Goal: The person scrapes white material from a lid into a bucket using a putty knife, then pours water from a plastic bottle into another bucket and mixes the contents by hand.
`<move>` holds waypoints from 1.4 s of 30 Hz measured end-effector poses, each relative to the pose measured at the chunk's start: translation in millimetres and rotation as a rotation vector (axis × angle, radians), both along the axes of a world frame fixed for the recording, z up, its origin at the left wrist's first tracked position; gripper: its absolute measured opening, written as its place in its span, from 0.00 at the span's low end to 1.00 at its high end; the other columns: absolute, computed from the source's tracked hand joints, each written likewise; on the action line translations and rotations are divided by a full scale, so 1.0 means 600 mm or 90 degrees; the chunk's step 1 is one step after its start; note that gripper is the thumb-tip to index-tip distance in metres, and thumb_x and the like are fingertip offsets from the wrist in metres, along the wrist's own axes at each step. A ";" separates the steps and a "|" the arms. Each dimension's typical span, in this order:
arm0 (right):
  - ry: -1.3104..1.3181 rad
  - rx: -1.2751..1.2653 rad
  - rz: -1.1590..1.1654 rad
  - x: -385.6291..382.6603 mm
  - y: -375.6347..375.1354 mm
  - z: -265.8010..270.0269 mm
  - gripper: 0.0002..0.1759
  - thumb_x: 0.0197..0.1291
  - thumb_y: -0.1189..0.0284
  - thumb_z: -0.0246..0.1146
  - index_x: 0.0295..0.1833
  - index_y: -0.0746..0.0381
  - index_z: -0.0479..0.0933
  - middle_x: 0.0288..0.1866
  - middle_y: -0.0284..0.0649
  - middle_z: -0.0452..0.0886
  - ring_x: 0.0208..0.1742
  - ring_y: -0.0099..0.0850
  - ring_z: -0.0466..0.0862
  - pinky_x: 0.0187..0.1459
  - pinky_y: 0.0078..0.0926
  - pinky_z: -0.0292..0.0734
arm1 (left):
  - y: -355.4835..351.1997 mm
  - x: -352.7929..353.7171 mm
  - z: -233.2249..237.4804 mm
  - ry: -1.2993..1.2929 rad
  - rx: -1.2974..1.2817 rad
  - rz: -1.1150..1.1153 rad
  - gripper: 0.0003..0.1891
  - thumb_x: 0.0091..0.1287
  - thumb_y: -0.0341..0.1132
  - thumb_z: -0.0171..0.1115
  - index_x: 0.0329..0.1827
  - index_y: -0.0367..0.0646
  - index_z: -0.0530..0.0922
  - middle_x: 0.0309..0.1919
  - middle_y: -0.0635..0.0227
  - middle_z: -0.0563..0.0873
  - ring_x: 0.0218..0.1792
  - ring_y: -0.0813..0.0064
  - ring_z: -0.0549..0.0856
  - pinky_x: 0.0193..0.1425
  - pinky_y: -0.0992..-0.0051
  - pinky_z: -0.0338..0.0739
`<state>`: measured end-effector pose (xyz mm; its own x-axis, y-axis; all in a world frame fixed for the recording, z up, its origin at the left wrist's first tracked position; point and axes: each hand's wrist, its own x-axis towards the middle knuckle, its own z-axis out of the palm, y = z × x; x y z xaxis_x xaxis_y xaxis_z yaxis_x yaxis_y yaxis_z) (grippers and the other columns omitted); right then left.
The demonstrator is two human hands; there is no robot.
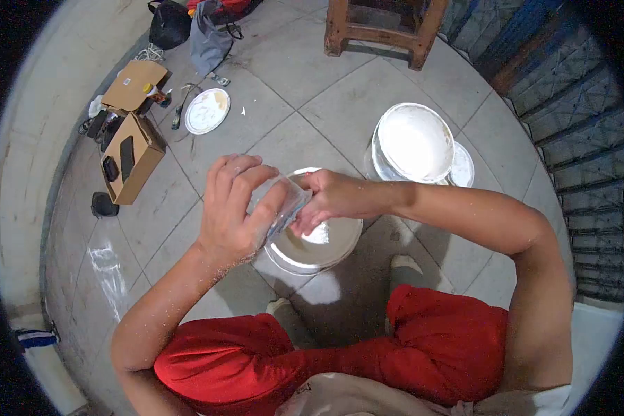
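Observation:
My left hand (239, 201) is wrapped around a clear plastic cup (292, 202), which is tilted sideways. My right hand (320, 202) is at the cup's mouth, its fingers curled against or just inside the rim; what they hold, if anything, is hidden. Directly below both hands stands a white bucket (345, 239) with pale contents, partly covered by the hands and cup. White specks dot my left wrist and forearm.
A larger white bucket (416, 142) stands at the right, a round white lid (462, 165) beside it. Another lid (208, 111) lies at the left, near an open cardboard box (144, 163). Bags (210, 38) and a wooden stool (381, 33) are farther back. White smears mark the tiles (107, 274).

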<state>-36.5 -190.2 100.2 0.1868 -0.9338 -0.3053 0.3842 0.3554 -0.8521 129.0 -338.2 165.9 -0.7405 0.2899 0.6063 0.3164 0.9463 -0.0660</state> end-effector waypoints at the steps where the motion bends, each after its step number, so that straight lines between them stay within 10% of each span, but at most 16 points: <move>1: 0.003 -0.004 0.001 0.001 0.001 0.004 0.17 0.65 0.76 0.62 0.57 0.72 0.73 0.45 0.48 0.86 0.43 0.35 0.89 0.47 0.28 0.87 | -0.001 0.000 0.001 0.003 -0.004 0.001 0.30 0.40 0.30 0.73 0.50 0.37 0.76 0.49 0.53 0.81 0.52 0.48 0.80 0.56 0.50 0.75; 5: -0.053 0.011 0.060 -0.003 -0.001 -0.001 0.11 0.66 0.71 0.63 0.48 0.69 0.79 0.38 0.43 0.86 0.41 0.30 0.88 0.41 0.28 0.85 | 0.003 0.002 0.001 -0.036 0.103 0.046 0.32 0.42 0.31 0.76 0.53 0.38 0.74 0.49 0.53 0.81 0.52 0.48 0.80 0.57 0.53 0.75; 7: 0.178 -0.033 0.109 -0.009 -0.006 0.007 0.11 0.67 0.67 0.62 0.40 0.64 0.82 0.36 0.36 0.86 0.42 0.27 0.87 0.41 0.27 0.84 | 0.000 -0.001 -0.003 -0.043 0.191 0.098 0.33 0.43 0.31 0.78 0.54 0.39 0.74 0.49 0.52 0.81 0.53 0.48 0.80 0.58 0.54 0.75; 11: 0.621 -0.215 0.103 -0.041 0.011 0.032 0.12 0.71 0.67 0.61 0.46 0.65 0.84 0.43 0.42 0.87 0.46 0.28 0.85 0.46 0.29 0.80 | -0.012 0.001 -0.015 -0.084 0.355 0.280 0.30 0.51 0.30 0.77 0.56 0.38 0.71 0.48 0.52 0.82 0.49 0.56 0.84 0.56 0.61 0.78; 12: 0.647 -0.197 0.080 -0.043 0.014 0.051 0.16 0.69 0.65 0.60 0.47 0.68 0.82 0.41 0.51 0.87 0.42 0.39 0.87 0.47 0.36 0.80 | -0.018 -0.002 -0.020 -0.109 0.466 0.349 0.28 0.54 0.30 0.77 0.56 0.38 0.71 0.48 0.53 0.83 0.49 0.60 0.85 0.56 0.64 0.79; 21: 0.821 -0.243 -0.036 -0.043 0.042 0.045 0.10 0.64 0.72 0.63 0.48 0.64 0.80 0.40 0.47 0.81 0.45 0.44 0.82 0.48 0.39 0.79 | -0.164 0.006 -0.174 -0.254 0.760 0.521 0.29 0.59 0.36 0.78 0.58 0.38 0.71 0.50 0.55 0.86 0.53 0.65 0.86 0.59 0.67 0.80; 26: 0.998 -0.404 -0.040 -0.051 0.031 0.011 0.12 0.57 0.74 0.65 0.48 0.61 0.79 0.40 0.44 0.77 0.44 0.44 0.79 0.46 0.42 0.77 | -0.253 0.040 -0.315 -0.277 0.691 0.586 0.32 0.55 0.37 0.80 0.58 0.36 0.72 0.51 0.50 0.84 0.54 0.58 0.85 0.59 0.63 0.79; 42: 1.087 -0.490 -0.067 -0.036 0.009 -0.028 0.14 0.50 0.72 0.68 0.43 0.63 0.79 0.43 0.43 0.76 0.48 0.42 0.76 0.48 0.39 0.78 | -0.255 0.124 -0.372 -0.387 0.507 0.698 0.39 0.54 0.39 0.78 0.63 0.33 0.65 0.53 0.40 0.80 0.57 0.43 0.80 0.62 0.55 0.76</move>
<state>-58.3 -185.1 83.4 0.1142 -0.9254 0.3615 -0.9501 -0.2080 -0.2323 203.3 -491.3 -57.3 -0.5573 -0.8182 -0.1410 -0.7726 0.4490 0.4488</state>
